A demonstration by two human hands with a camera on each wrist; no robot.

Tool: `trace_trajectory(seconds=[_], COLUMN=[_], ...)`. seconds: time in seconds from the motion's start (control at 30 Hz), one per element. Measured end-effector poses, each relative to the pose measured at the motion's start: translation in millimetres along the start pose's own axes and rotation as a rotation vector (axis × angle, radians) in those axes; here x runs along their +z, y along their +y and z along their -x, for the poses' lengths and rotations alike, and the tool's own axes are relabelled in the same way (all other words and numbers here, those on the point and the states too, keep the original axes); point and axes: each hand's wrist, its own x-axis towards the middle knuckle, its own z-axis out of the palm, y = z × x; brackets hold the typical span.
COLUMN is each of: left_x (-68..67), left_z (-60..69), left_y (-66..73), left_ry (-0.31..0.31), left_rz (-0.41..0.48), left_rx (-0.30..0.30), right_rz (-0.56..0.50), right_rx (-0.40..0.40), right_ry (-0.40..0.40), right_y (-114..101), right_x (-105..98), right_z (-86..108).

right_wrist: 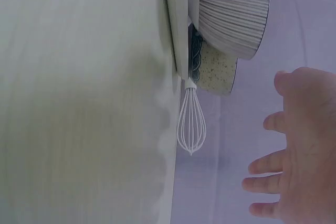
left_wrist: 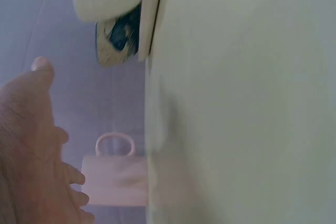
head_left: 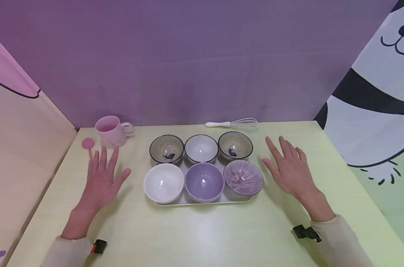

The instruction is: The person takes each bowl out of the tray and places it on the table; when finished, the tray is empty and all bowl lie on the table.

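Both hands hover over the table with spread fingers and hold nothing. The left hand is nearest the pink mug and a pink spoon, whose handle is partly hidden behind the fingers. To the right of the bowls is the right hand, closest to the purple-striped bowl. Bowls stand in two rows on a white tray: a white bowl and a purple bowl in front, with a speckled bowl, a dark-rimmed white bowl and another speckled bowl behind.
A white whisk lies at the back edge of the pale table. Behind it rises a purple backdrop. A printed panda panel stands on the right, and a pale panel on the left.
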Motion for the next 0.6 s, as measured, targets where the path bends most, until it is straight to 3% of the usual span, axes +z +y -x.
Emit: trace_trajectory(seconds=[0.33, 0.6], left_x=[12.4, 21.6], left_z=[10.2, 19.9], left_y=[25.8, 38.4], left_ry=[0.058, 0.034], left_rz=[0.113, 0.25], left_rx=[0.069, 0.065], right_rz=[-0.091, -0.193], right_rx=[0.014, 0.005], right_ry=[0.05, 0.078], right_y=[-11, -16], right_x=[3, 9], right_z=[-3.9, -8.9])
